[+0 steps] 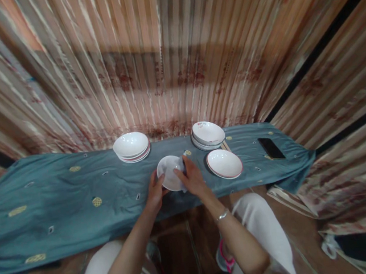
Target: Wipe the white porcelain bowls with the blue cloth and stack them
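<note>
Two hands, one white bowl, held over blue-green surface, inward of near edge. Left hand: fingers grasping bowl's left side, thumb at rim. Right hand: fingers grasping right side, with pale material, possibly cloth; blurred. Step in hand, judged: wiping. Next move likely calls for steady left grip, right-hand pressure along rim. Left stack, right stack: far edge. Red-rimmed dishes: toward near edge, right of hands.

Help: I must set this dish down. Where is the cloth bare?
Widest: the cloth left of the left bowl stack and left hand. Smaller: between the front right bowl and the phone. Crowded: around the right hand, that bowl and the rear right stack.
</note>
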`<state>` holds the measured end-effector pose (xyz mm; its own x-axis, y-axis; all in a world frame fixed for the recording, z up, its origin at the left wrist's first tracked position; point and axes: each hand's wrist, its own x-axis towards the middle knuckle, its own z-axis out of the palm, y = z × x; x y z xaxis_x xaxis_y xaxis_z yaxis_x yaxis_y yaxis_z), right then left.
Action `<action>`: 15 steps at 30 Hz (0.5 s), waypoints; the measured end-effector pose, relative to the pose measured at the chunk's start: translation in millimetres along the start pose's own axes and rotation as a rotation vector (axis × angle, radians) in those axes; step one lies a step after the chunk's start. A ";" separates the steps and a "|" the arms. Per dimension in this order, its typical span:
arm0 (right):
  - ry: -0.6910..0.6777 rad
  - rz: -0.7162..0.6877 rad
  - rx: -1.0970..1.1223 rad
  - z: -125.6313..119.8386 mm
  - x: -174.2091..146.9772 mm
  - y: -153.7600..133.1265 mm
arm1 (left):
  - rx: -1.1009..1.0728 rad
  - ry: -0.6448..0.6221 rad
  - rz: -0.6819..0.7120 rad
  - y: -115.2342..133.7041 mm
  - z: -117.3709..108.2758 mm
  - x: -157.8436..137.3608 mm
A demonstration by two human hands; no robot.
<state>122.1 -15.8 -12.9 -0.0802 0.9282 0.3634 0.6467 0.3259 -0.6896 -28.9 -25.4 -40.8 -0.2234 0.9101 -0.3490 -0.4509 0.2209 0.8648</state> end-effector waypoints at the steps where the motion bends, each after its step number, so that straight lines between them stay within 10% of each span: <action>1: -0.107 -0.040 -0.045 5.1 1.9 1.2 | -0.002 -0.007 0.010 -0.6 -0.1 0.3; 15: -0.534 -0.159 0.073 14.0 21.0 14.3 | 0.060 -0.029 0.094 -14.6 -3.7 19.0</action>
<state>119.0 10.9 -23.9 -0.5578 0.8223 0.1120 0.5428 0.4636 -0.7003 -29.8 -12.6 -61.3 -0.2367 0.9375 -0.2552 -0.3768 0.1535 0.9135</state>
